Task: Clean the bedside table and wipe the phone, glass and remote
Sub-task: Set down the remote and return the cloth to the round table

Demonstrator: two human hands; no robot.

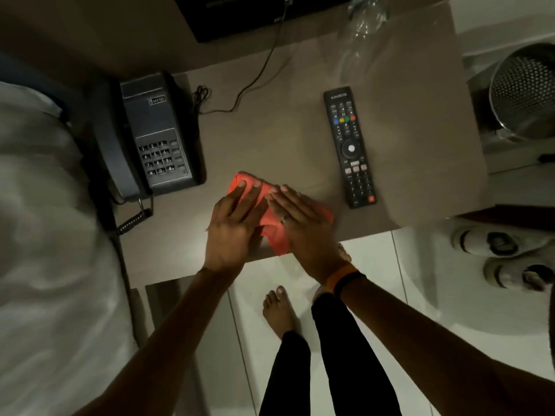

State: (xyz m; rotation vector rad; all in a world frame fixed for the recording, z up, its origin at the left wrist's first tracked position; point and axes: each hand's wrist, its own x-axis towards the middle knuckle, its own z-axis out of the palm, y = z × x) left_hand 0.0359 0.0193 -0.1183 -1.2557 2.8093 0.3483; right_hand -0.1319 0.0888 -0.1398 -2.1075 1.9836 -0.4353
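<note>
Orange cloth (271, 210) under two flat, open hands; one phone (153, 136); one remote (350, 147)

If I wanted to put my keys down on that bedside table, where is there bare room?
Bare tabletop lies between the phone and the remote, beyond the orange cloth, and right of the remote. The front middle is crowded: both hands, left and right, press the cloth.

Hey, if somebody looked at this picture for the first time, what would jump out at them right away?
The bright orange-red cloth near the front edge of the bedside table, pressed flat under the left hand and the right hand. Next, the black remote lying to its right and the dark desk phone at the table's left side.
</note>
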